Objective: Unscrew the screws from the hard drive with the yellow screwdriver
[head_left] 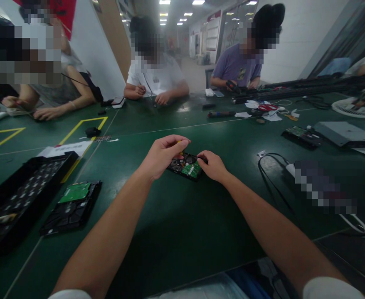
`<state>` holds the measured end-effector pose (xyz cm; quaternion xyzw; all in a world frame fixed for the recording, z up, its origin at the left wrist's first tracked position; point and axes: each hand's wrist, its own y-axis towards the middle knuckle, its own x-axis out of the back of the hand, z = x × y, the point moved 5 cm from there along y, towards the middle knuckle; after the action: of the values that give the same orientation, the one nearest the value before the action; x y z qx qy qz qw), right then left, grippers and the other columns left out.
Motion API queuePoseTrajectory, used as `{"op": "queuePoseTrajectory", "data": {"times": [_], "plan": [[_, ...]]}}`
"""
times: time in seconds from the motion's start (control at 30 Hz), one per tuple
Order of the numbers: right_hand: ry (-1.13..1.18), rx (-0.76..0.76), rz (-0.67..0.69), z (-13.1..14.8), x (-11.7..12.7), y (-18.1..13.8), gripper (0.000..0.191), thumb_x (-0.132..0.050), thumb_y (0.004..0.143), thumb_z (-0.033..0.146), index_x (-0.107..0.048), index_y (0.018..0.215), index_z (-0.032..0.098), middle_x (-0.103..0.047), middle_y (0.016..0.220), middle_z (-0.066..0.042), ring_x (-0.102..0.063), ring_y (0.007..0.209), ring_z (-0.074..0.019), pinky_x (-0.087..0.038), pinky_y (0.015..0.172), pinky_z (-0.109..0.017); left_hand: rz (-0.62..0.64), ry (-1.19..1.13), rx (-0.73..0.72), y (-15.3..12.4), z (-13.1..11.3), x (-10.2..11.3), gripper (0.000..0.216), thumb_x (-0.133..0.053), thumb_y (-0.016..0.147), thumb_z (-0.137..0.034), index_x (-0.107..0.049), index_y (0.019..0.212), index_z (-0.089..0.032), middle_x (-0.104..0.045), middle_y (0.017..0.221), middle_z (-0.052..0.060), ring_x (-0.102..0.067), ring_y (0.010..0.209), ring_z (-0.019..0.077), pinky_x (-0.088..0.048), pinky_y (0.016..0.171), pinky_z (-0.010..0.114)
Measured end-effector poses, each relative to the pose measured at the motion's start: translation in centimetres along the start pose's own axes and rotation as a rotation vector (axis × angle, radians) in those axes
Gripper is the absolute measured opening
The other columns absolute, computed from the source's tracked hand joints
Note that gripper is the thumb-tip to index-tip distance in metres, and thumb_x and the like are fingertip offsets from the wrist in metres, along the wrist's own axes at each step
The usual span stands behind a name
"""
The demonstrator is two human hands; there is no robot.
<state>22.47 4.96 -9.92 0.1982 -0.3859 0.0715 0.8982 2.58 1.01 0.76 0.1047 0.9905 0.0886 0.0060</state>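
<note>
A hard drive (187,166) lies on the green table with its circuit board facing up. Above its left part is my left hand (166,155), fingers pinched around what looks like a yellow screwdriver (181,154). Only a bit of that yellow shows; the fingers cover the rest. My right hand (213,166) grips the drive's right edge between thumb and fingers. A second hard drive (73,207), also board side up, rests to the left of my left forearm.
A long black tray (29,199) stands at the left. Lying on the right are another hard drive (302,136), a grey metal box (346,132) and a black cable (271,155). Across the green table (182,232) several people sit working; papers and a white fan part (341,109) lie farther back.
</note>
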Motion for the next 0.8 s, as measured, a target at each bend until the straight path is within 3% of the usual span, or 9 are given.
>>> {"op": "queuePoseTrajectory", "data": {"times": [0.13, 0.33, 0.47, 0.63, 0.8], "plan": [[-0.007, -0.011, -0.001, 0.11, 0.04, 0.02, 0.013, -0.062, 0.098, 0.025, -0.068, 0.108, 0.020, -0.070, 0.109, -0.008, -0.063, 0.096, -0.0203, -0.047, 0.085, -0.035, 0.005, -0.009, 0.019, -0.03, 0.05, -0.20, 0.034, -0.080, 0.084, -0.043, -0.074, 0.107, -0.018, -0.069, 0.096, 0.006, -0.064, 0.087, 0.0169, -0.054, 0.066, 0.025], [-0.009, -0.006, 0.004, 0.20, 0.02, 0.03, 0.012, -0.063, 0.097, 0.023, -0.068, 0.107, 0.020, -0.070, 0.109, -0.009, -0.063, 0.097, -0.0205, -0.047, 0.087, -0.035, 0.020, -0.111, 0.043, -0.38, -0.38, -0.65, 0.027, -0.077, 0.085, -0.038, -0.064, 0.099, -0.019, -0.072, 0.099, 0.008, -0.069, 0.097, 0.0224, -0.058, 0.068, 0.029], [-0.002, 0.012, 0.008, -0.05, -0.18, 0.06, 0.012, -0.062, 0.098, 0.025, -0.068, 0.108, 0.020, -0.070, 0.110, -0.009, -0.063, 0.098, -0.0198, -0.046, 0.088, -0.035, 0.041, -0.094, 0.042, -0.42, -0.48, -0.82, 0.021, -0.074, 0.086, -0.035, -0.070, 0.098, -0.018, -0.072, 0.103, 0.008, -0.067, 0.098, 0.0219, -0.057, 0.068, 0.028], [-0.004, 0.023, 0.003, -0.24, -0.15, -0.01, 0.013, -0.061, 0.099, 0.026, -0.068, 0.108, 0.020, -0.070, 0.109, -0.008, -0.062, 0.099, -0.0194, -0.046, 0.088, -0.034, -0.060, 0.033, -0.011, -0.27, -0.56, -0.19, 0.019, -0.071, 0.086, -0.032, -0.080, 0.097, -0.019, -0.072, 0.110, 0.008, -0.062, 0.095, 0.0189, -0.050, 0.059, 0.022], [0.013, 0.007, 0.002, -0.08, 0.01, -0.13, 0.013, -0.061, 0.099, 0.025, -0.069, 0.107, 0.019, -0.070, 0.108, -0.007, -0.062, 0.095, -0.0186, -0.046, 0.084, -0.033, -0.042, -0.029, 0.008, -0.27, -0.60, -0.01, 0.021, -0.068, 0.087, -0.030, -0.078, 0.102, -0.020, -0.071, 0.105, 0.009, -0.065, 0.093, 0.0201, -0.049, 0.054, 0.021]]}}
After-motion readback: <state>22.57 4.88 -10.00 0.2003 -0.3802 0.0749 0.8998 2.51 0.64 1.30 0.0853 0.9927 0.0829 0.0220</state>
